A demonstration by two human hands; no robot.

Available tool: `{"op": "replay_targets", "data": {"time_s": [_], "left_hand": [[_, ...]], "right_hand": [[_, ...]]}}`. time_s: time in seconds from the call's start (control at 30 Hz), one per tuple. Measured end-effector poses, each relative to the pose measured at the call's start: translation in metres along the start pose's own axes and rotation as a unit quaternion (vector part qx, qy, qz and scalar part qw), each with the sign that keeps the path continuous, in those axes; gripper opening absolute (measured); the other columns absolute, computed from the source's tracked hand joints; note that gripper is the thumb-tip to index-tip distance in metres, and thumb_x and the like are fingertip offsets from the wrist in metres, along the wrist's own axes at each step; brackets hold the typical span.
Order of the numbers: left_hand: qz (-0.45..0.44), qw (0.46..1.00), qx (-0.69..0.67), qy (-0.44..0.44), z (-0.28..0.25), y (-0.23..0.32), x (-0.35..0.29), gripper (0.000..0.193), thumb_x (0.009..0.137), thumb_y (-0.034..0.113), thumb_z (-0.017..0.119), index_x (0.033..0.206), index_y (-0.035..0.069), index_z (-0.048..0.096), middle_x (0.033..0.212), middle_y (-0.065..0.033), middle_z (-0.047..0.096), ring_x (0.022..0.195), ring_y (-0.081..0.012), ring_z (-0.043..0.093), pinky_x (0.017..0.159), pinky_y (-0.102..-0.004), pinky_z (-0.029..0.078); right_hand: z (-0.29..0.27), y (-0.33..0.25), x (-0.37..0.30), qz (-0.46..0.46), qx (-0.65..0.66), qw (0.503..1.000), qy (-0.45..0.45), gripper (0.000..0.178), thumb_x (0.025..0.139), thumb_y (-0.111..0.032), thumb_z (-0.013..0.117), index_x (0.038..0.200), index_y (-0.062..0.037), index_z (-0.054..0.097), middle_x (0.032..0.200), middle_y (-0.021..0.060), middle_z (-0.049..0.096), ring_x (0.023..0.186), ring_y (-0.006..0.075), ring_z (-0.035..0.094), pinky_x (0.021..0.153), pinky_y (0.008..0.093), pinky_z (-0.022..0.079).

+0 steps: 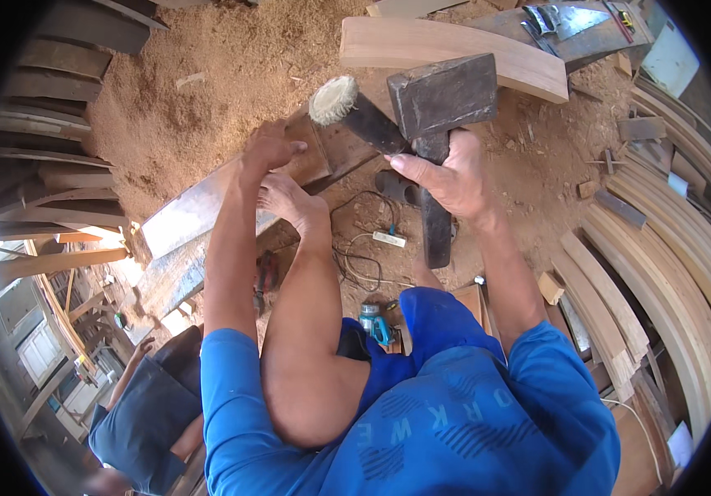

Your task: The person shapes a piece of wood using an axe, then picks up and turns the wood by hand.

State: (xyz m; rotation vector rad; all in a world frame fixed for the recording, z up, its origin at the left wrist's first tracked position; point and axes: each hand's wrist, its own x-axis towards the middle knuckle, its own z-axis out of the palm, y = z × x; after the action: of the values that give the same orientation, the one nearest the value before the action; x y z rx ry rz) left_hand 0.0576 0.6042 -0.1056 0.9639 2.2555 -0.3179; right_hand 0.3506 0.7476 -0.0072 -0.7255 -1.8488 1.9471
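My right hand (455, 178) is wrapped round the handle of a dark wooden mallet (446, 95), its blocky head raised toward me. The same hand also holds a dark round tool handle (370, 124) with a frayed, pale end. Whatever blade or tip that tool has is hidden. My left hand (266, 153) is over a long wooden board (198, 207), next to my bare foot, with its thumb apart from the fingers. It appears to hold nothing; whether it presses on the wood I cannot tell.
Curved timber (455, 50) lies ahead, beside a plank (595, 37) bearing hand tools. Stacked curved pieces (661, 273) line the right; more beams (58, 124) are at the left. A teal power tool (376, 324) and cables (355, 264) are near my legs. Another person (153, 405) sits lower left.
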Motion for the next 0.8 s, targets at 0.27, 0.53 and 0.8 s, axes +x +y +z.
{"op": "replay_targets", "data": {"time_s": [0.27,0.53,0.8], "left_hand": [[0.044,0.996,0.045,0.059,0.01,0.0,0.004,0.076,0.085,0.046,0.073,0.144,0.007,0.047,0.143,-0.0242,0.049,0.135,-0.041,0.044,0.114,-0.0479,0.034],[0.387,0.662,-0.639,0.062,-0.06,0.087,-0.06,0.059,0.088,0.034,0.075,0.139,0.014,0.054,0.143,-0.0229,0.049,0.132,-0.0338,0.047,0.11,-0.049,0.039],[0.358,0.618,-0.657,0.24,-0.088,0.082,-0.03,0.024,0.091,0.02,0.075,0.092,0.008,0.054,0.069,-0.0012,0.064,0.058,-0.0098,0.063,0.053,-0.0241,0.051]], "right_hand": [[0.0,-0.003,0.016,-0.007,-0.037,0.998,0.049,0.034,0.081,-0.023,0.078,0.104,-0.0001,0.067,0.087,0.0062,0.067,0.079,0.016,0.06,0.074,0.0331,0.05],[0.026,-0.004,0.031,0.034,-0.03,0.998,0.041,0.039,0.081,-0.021,0.076,0.112,0.0008,0.066,0.1,0.0109,0.069,0.09,0.0204,0.062,0.083,0.0354,0.05],[0.024,-0.03,0.042,-0.138,-0.072,0.983,0.1,0.02,0.088,-0.018,0.074,0.093,0.0007,0.069,0.083,0.0075,0.067,0.072,0.015,0.064,0.065,0.0322,0.054]]}}
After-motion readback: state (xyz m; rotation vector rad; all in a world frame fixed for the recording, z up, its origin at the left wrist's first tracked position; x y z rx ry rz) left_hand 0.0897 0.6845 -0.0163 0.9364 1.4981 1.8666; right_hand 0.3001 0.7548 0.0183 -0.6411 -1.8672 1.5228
